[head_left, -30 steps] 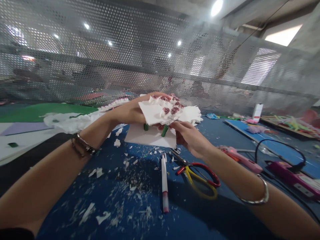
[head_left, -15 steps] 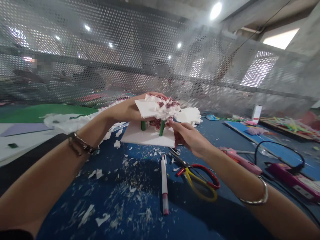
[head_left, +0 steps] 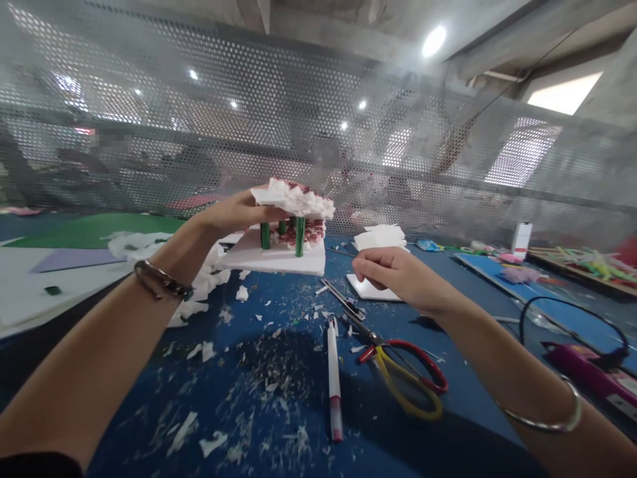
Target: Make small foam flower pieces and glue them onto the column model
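My left hand [head_left: 243, 211] grips a small model pavilion [head_left: 298, 229] by its far left side, under the roof, holding it over the table. The model has a white base, green posts, a roof with ragged white pieces and dark red patches, and more red and white pieces between the posts. To the right, my right hand [head_left: 385, 271] is closed, apart from the model. A thin dark rod [head_left: 341, 251] shows just left of its fingers; whether they hold it is unclear. Below lie scissors [head_left: 373, 338] with red and yellow handles and a white pen [head_left: 333, 378].
White scraps [head_left: 213, 443] litter the blue table [head_left: 199, 392]. A white block [head_left: 368, 289] lies under my right hand, with a stack of white sheets [head_left: 381, 237] behind. A purple power strip [head_left: 592, 375] with a black cable sits right. Perforated metal screening [head_left: 279, 119] stands beyond the table.
My right hand has let go of the model's right side and drawn back to the right, closed. The model has shifted left in my left hand, showing more of its posts.
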{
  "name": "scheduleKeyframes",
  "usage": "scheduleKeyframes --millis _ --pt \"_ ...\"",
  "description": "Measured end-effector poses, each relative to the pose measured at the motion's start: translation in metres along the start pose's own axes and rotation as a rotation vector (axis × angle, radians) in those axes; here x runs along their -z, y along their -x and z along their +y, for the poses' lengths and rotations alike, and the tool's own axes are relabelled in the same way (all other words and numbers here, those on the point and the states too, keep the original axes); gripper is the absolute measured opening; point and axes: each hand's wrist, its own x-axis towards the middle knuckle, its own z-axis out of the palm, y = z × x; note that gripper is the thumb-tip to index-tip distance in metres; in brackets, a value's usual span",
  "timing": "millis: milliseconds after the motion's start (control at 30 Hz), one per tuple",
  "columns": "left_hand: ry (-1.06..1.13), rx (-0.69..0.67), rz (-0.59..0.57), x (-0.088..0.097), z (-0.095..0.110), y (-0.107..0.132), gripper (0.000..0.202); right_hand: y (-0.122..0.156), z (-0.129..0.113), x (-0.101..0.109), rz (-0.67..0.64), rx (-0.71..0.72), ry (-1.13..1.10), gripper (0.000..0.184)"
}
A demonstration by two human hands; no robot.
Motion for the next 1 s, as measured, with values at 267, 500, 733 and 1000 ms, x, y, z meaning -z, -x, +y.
scheduleKeyframes --millis 267,500,733,1000 --pt "0.016 0.037 0.296 -0.010 -0.004 -0.008 0.027 -0.003 0.008 -0.001 0.084 0.068 0.166 0.023" --pt "0.049 -0.123 0.111 -0.025 0.012 -0.008 0.029 -0.022 0.023 -0.023 0.080 0.094 -0.222 0.065" --pt "0.003 -0.148 0.114 -0.028 0.017 -0.011 0.027 -0.035 -0.001 -0.053 -0.347 0.086 -0.429 0.058" --pt "-0.106 -0.157 0.122 -0.024 0.016 -0.010 0.037 -0.042 -0.018 -0.092 -0.541 0.108 -0.772 0.022"
